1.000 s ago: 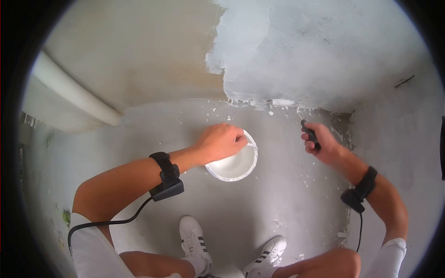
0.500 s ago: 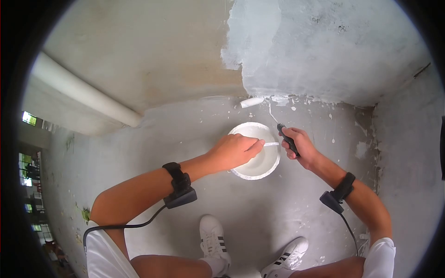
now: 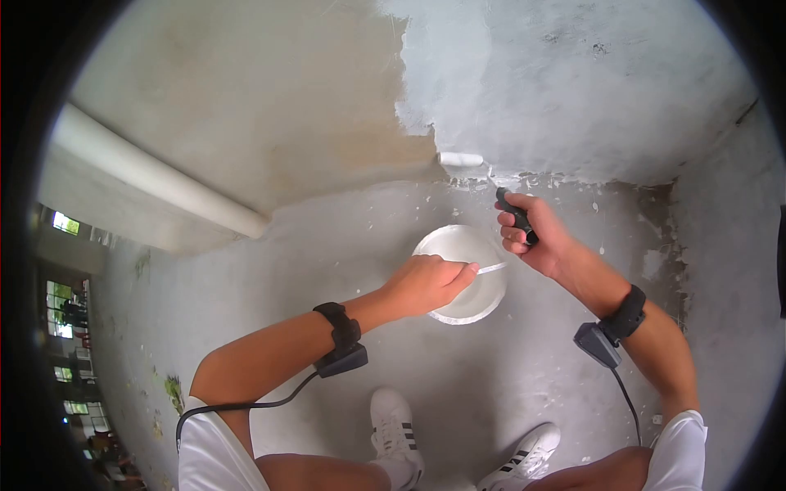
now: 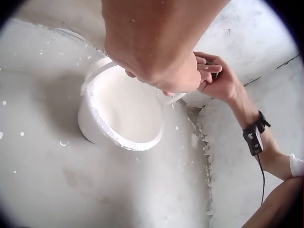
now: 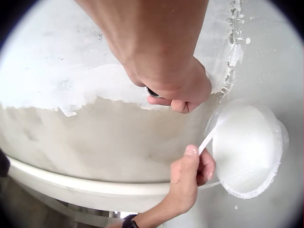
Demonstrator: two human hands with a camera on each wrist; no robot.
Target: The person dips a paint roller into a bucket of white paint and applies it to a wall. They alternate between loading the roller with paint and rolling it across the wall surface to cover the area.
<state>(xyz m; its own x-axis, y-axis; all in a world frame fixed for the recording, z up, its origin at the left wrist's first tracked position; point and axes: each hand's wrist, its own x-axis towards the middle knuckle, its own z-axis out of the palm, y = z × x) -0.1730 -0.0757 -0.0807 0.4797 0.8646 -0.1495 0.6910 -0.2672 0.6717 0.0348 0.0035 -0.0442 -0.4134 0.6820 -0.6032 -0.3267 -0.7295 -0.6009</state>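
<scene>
a round white plastic bucket [image 3: 485,296] is before a cylindrical white paint roller [image 3: 461,159], right of a long white pipe [image 3: 164,175].

One bucket [image 4: 91,122]: downward head view, nearer wrist views

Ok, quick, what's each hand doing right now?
Left hand: closed, holding the handle of the bucket.
Right hand: closed, holding the paint roller by its grip.

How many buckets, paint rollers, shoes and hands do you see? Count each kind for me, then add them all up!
Bucket: 1
Paint roller: 1
Shoes: 2
Hands: 2
Total: 6
</scene>
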